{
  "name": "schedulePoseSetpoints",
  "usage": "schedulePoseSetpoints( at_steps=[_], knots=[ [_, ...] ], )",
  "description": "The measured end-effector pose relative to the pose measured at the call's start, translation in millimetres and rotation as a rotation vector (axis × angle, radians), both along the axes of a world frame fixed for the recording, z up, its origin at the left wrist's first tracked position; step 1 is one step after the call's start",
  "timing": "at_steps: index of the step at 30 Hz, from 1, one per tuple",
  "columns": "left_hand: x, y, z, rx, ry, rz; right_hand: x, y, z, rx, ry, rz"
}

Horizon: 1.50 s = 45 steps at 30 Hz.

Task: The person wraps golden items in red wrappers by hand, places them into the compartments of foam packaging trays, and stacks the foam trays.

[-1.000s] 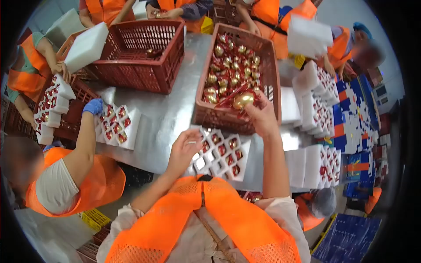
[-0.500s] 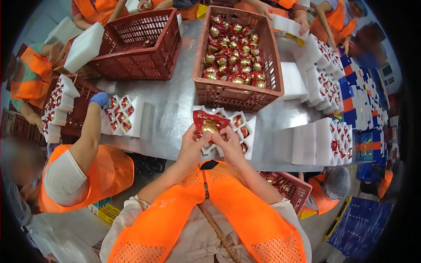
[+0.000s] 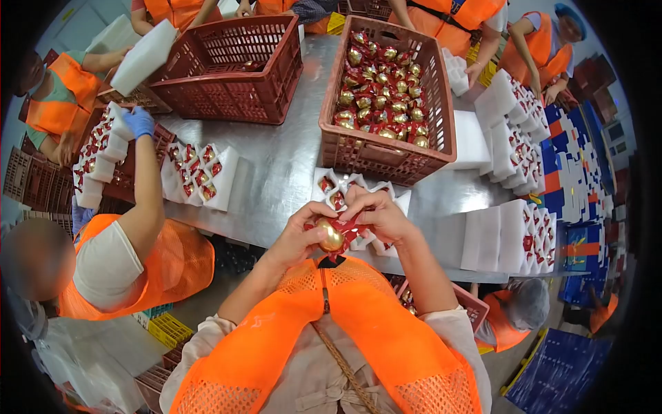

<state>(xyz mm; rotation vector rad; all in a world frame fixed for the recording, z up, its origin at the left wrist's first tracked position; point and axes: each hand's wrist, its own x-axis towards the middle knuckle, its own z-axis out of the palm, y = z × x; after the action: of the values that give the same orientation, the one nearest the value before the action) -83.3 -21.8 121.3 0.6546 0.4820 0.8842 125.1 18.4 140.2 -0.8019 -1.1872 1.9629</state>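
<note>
In front of my chest I hold a red-and-gold wrapped packet [image 3: 333, 235] with a round, egg-like gold body. My left hand [image 3: 301, 239] is closed around the gold part. The fingers of my right hand [image 3: 381, 215] pinch the red wrapper on the other side. Just beyond and partly hidden by my hands lies a white foam tray [image 3: 400, 201] with similar packets in its cells. Behind it stands a brown-red plastic crate [image 3: 386, 160] with many more of these packets inside.
The metal table [image 3: 258, 165] also carries another crate [image 3: 227, 93], filled foam trays [image 3: 224, 190] on the left and stacked trays [image 3: 483, 238] on the right. Co-workers in orange vests surround it; one with a blue-gloved hand [image 3: 140, 122] reaches at left. A low crate [image 3: 472, 305] stands by my right elbow.
The packet has turned, its gold body now toward my left hand. My right hand has shifted to the wrapper end. The co-worker's gloved hand at left moved to the stacked trays.
</note>
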Motion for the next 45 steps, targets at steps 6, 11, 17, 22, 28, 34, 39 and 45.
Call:
schedulePoseSetpoints(
  at_steps=[6, 11, 17, 22, 28, 34, 39, 45],
  knots=[
    [-3, 11, -5, 0.662, 0.632, 0.068, 4, -5, -22, 0.095, -0.097, -0.028],
    [-3, 13, -4, 0.73, 0.643, 0.154, -12, -21, -18, -0.191, 0.022, -0.27],
    [12, -4, -22, 0.398, 0.41, 0.305, -27, -30, -41, -0.174, 0.023, -0.429],
    [17, -7, -31, 0.225, 0.353, 0.344, -36, -39, -34, 0.503, -0.333, -0.438],
    [11, -24, -57, -0.319, 0.291, 0.213, -28, -61, -54, 0.727, -0.543, -0.137],
    [-3, -7, -66, -0.103, 0.571, -0.064, -13, -63, -72, 0.481, -0.546, -0.436],
    [-9, -9, -93, 0.179, 0.835, 0.183, 17, -28, -90, 0.17, -0.504, -0.61],
    [-2, -7, -97, 0.481, 1.075, 0.24, -1, 4, -83, 0.311, -1.166, -0.216]
  ],
)
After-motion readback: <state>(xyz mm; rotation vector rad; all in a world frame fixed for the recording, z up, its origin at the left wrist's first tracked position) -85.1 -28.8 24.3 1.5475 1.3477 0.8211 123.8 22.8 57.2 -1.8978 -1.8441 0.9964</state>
